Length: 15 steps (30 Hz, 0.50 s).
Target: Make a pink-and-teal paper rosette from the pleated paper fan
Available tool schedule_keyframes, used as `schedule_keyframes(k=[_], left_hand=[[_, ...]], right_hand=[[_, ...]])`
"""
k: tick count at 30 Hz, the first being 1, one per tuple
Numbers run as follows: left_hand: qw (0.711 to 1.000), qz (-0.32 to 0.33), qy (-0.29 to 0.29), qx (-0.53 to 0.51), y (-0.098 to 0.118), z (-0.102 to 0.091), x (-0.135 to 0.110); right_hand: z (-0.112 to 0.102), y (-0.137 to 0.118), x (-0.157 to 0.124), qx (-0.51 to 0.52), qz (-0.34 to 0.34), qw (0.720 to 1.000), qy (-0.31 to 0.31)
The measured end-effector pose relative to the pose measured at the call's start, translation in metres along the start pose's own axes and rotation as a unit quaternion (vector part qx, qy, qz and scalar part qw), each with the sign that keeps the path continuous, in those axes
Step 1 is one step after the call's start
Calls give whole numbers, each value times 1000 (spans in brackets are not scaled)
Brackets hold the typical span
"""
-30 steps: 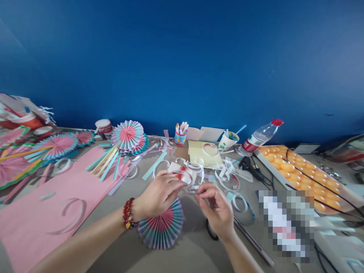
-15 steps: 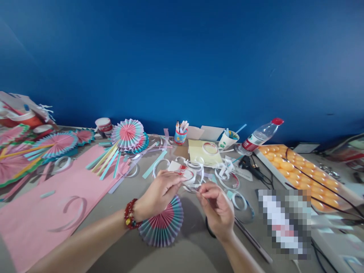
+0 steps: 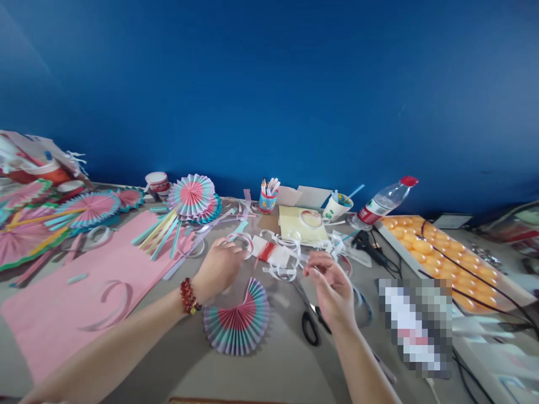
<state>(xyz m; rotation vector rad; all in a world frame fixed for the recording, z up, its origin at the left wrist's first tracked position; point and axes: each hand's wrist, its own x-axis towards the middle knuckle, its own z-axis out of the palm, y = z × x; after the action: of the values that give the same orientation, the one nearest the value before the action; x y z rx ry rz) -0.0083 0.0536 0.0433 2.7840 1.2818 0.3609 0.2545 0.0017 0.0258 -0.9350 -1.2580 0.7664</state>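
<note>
Blue ahead: facing a broad wall (image 3: 269, 101). Working over a grey table (image 3: 252, 379), having a pink sheet (image 3: 50, 331) lying flat at left and rows of orange rounded shapes (image 3: 442, 266) well off at right. Seeing a clear, red-capped bottle (image 3: 384, 200) near the wall. Looking down on a pleated paper fan (image 3: 244, 322), lying on the table between the forearms and just beside the left wrist, opening into part of a circle in pink, teal and purple. Reaching past it with the left hand (image 3: 219, 269), bending the fingers downward near a white paper ring (image 3: 249, 240); being unable to tell about any grip there. Pressing the right hand's (image 3: 332, 283) thumb and forefinger together at the tips; being unable to tell about anything thin between them. Partly covering black-handled scissors (image 3: 314, 310) with that hand. Having a white card (image 3: 280, 256), banded in red, lying between both hands, near loose white paper curls (image 3: 290, 273). Wearing a red bead bracelet (image 3: 188, 295) on the left wrist.
</note>
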Motion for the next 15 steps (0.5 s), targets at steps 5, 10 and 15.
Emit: schedule_keyframes(k=[5,10,15], left_hand=[[999,-20,27,8,4,10,-27],[990,-54,-32,-123,22,11,-46],[977,-74,-61,-193,29,19,-47]], right_hand=[[4,-4,-7,11,66,997,-26],[11,-12,-6,-11,72,997,-39],[14,-12,-7,-42,61,993,-90]])
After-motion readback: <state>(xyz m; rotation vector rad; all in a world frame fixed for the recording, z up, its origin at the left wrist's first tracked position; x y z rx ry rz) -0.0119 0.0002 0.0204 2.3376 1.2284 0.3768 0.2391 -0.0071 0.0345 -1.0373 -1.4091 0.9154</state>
